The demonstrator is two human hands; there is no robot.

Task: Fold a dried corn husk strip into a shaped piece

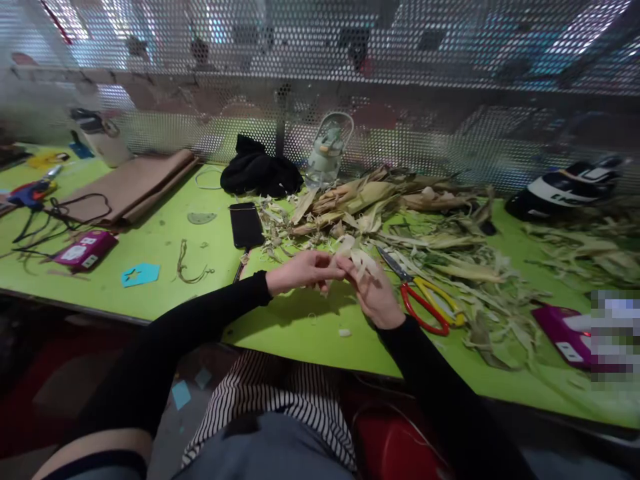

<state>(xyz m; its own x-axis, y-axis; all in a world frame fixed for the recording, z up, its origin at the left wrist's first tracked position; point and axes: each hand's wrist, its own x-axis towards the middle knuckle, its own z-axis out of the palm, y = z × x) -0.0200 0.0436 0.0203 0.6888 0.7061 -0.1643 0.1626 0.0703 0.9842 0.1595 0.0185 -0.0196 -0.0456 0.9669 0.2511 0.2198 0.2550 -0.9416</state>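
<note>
Both of my hands meet over the front of the green table (295, 333), fingertips close together. Between them is a pale strip of corn husk (356, 253), partly curled. My right hand (377, 293) grips it, with the loose ends standing up above the fingers. My left hand (305, 272) pinches at the same piece from the left side. Just right of my right hand lie scissors (425, 307) with one red and one yellow handle. Behind my hands spreads a heap of dried corn husks (370, 198), with shredded bits around it.
Left of the husks are a black phone (246, 225), a black cloth (260, 170), a protractor (201, 218), a blue card (141, 274) and a purple box (86, 250) with cords. A clear bottle (327, 157) stands behind. Another purple device (563, 333) sits far right. Perforated metal mesh (320, 47) borders the back.
</note>
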